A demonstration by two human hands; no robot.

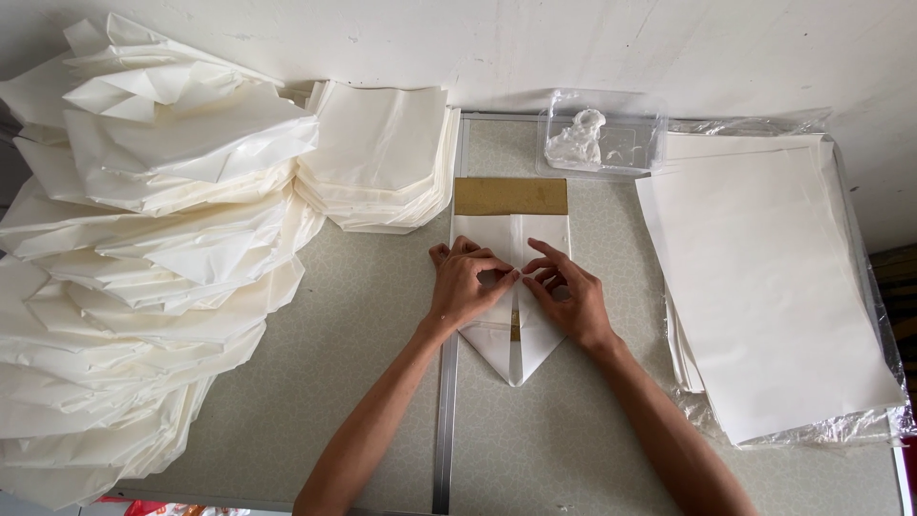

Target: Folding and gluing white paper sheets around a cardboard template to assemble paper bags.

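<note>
The left hand [468,287] and the right hand [570,296] lie side by side on the folded sheet [511,287], fingertips almost meeting over its middle line. Both press flat with fingers bent; neither closes around the paper, so the grip is only a hold-down from above. The sheet is under the palms, in the middle of the table [363,382], with its long axis running away from the person. Its pointed end is toward the body, just below the wrists, and its gold strip [510,196] is at the far end, beyond the fingers. Both hands are equally near to the centre fold.

Further out, the flat sheets [774,296] lie on clear plastic wrap at the right, nearer to the right hand. The folded pile [143,258] is at the left, and a smaller stack [382,162] behind it. A clear tray [602,134] stands beyond the strip.
</note>
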